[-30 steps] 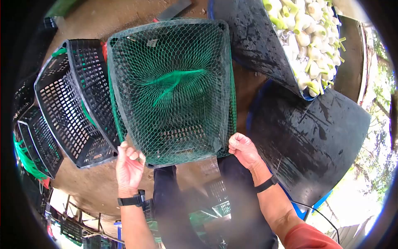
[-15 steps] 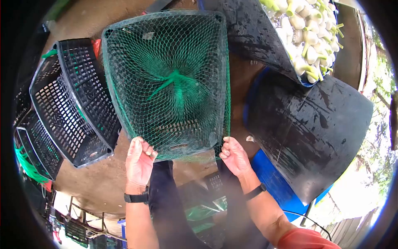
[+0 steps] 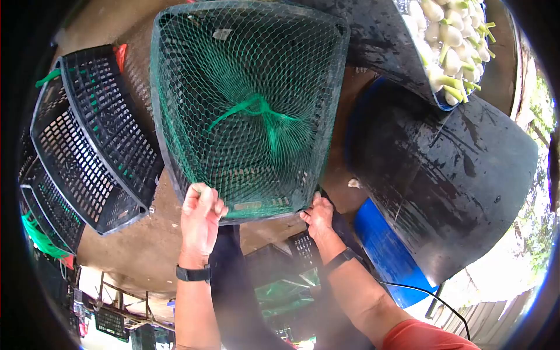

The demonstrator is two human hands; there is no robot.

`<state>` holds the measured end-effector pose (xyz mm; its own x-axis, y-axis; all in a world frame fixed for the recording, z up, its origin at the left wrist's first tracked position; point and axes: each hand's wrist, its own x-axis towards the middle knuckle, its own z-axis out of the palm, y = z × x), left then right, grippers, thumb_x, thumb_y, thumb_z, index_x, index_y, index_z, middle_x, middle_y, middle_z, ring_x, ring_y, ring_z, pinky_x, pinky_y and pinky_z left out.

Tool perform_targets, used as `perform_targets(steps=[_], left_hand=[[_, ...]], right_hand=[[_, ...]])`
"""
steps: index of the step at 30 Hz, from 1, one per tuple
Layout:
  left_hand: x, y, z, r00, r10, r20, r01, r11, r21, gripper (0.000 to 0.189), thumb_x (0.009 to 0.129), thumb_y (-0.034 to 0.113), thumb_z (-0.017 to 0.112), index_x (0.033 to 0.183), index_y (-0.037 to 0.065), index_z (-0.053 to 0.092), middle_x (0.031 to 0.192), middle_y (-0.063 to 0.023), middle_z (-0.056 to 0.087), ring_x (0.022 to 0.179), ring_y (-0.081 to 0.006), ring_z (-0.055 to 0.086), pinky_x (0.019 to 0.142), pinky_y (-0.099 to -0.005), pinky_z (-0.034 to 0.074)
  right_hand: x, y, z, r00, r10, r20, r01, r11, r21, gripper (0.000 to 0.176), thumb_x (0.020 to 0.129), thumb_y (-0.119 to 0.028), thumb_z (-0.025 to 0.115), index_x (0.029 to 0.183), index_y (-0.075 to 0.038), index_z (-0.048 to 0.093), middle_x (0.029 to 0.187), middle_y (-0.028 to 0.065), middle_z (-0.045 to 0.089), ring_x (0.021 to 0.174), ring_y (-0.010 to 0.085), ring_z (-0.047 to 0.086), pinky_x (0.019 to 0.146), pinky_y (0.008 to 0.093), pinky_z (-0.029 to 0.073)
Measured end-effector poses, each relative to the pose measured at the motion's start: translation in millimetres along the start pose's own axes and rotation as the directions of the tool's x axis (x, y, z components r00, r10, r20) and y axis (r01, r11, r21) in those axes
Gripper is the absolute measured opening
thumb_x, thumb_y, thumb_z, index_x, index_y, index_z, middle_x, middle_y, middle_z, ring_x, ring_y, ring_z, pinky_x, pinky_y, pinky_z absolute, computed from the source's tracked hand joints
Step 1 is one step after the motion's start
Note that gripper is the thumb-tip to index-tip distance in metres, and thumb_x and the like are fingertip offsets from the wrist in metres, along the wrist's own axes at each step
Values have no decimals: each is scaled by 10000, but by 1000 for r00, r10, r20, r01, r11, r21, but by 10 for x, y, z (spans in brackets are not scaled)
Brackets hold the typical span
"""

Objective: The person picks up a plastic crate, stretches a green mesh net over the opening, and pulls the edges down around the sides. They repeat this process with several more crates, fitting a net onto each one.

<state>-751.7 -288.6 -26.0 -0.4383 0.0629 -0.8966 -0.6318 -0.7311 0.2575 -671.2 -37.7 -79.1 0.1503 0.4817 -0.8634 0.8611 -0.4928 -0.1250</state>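
Note:
A green mesh net lines a black plastic crate in front of me, and its gathered, knotted middle sags into the crate. The net's edge is drawn over the crate's rim. At the near left corner, the closed fingers of my left hand grip the net edge. My right hand pinches the net at the near right corner, close against the rim. Each wrist wears a dark band.
More black slotted crates stand at the left, one with green netting. At the upper right, a tub holds white bulbs with green stems. A dark rounded barrel and a blue container are at the right. Wet brown floor lies around.
My right hand has moved inward to the crate's near right corner, and its bit of net now lies closer to the rim. My left hand stays at the left corner. The view has shifted slightly.

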Motion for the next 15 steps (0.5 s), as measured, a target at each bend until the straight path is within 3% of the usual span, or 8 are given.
perform_targets(steps=[1, 5, 9, 11, 12, 13, 15], left_hand=[[-106, -14, -38, 999, 37, 28, -39, 994, 103, 109, 878, 129, 569, 896, 133, 461, 743, 32, 442, 640, -76, 407, 585, -226, 357], [-500, -121, -387, 992, 77, -97, -69, 994, 84, 198, 808, 12, 622, 854, 109, 456, 772, 23, 484, 634, -74, 451, 584, -230, 397], [-514, -315, -547, 968, 173, -184, -113, 948, 297, 216, 786, -47, 607, 837, 99, 456, 767, 21, 496, 622, -53, 470, 541, -204, 395], [-457, -411, -546, 805, 485, -342, -167, 738, 653, 191, 781, -54, 580, 837, 82, 457, 752, 18, 481, 635, -53, 466, 564, -204, 399], [-432, -419, -512, 746, 595, -300, -83, 529, 844, 224, 734, -27, 599, 892, 45, 459, 815, -17, 451, 681, -99, 455, 648, -221, 417], [-395, -420, -485, 745, 594, -304, -79, 531, 844, 224, 734, -27, 599, 892, 45, 459, 815, -17, 451, 681, -99, 455, 648, -221, 417], [-327, -410, -448, 615, 719, -323, 24, 393, 919, 364, 713, 21, 635, 1023, 25, 444, 886, -57, 442, 761, -135, 460, 674, -236, 414]], right_hand=[[-18, -7, 31, 1000, -8, 14, 8, 1000, 26, 206, 939, -259, 456, 872, -66, 485, 718, 10, 503, 579, 117, 480, 474, 268, 444], [92, 68, 41, 997, -74, -27, 73, 997, -30, 216, 938, -258, 456, 861, -57, 478, 719, 24, 500, 570, 118, 478, 431, 256, 441], [134, 152, 12, 994, -62, -90, 59, 998, -30, 203, 931, -249, 474, 874, -54, 469, 729, 29, 496, 571, 123, 475, 439, 261, 447], [101, 147, 11, 989, -30, -146, 37, 998, 44, 203, 923, -249, 493, 891, -51, 461, 746, 39, 494, 576, 140, 482, 441, 277, 460], [81, 141, 6, 989, -27, -147, 33, 999, 40, 203, 923, -249, 493, 891, -51, 461, 746, 39, 494, 576, 140, 482, 441, 277, 460], [73, 120, 6, 989, -45, -140, 53, 997, 54, 205, 920, -248, 500, 899, -49, 455, 753, 45, 493, 578, 150, 487, 447, 291, 473], [48, 72, -5, 989, -67, -131, 76, 995, 68, 209, 917, -247, 508, 907, -46, 450, 760, 52, 492, 580, 159, 492, 453, 304, 486]])
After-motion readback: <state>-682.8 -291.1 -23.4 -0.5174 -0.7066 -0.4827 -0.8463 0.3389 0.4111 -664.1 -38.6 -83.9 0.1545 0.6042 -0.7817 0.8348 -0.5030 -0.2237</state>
